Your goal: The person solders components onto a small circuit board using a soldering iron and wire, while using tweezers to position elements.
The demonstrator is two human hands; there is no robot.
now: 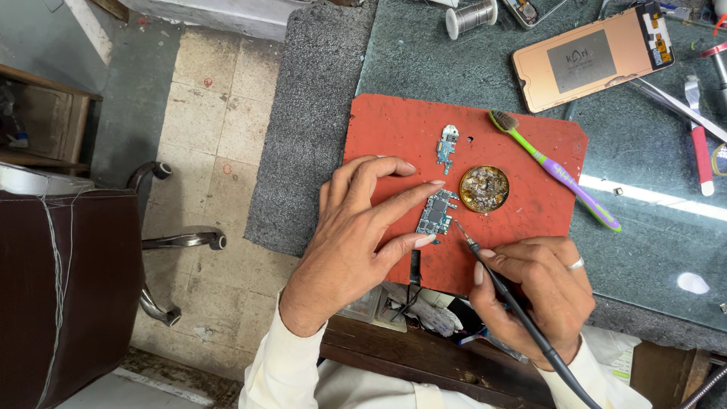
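Note:
A small blue circuit board (437,212) lies on a red work mat (394,129). My left hand (356,238) pins the board between fingertip and thumb. My right hand (541,291) grips a black soldering iron (507,291), whose thin tip rests right beside the board's right edge. A second, narrower circuit board (447,148) sits farther up the mat. Just right of the held board stands a round brass tin of tip-cleaning wire (484,188).
A green and purple toothbrush (556,170) lies across the mat's right side. An opened phone back (594,57), a solder spool (471,17) and red-handled tools (702,151) rest on the glass bench top. A dark chair (68,288) stands at the left on the tiled floor.

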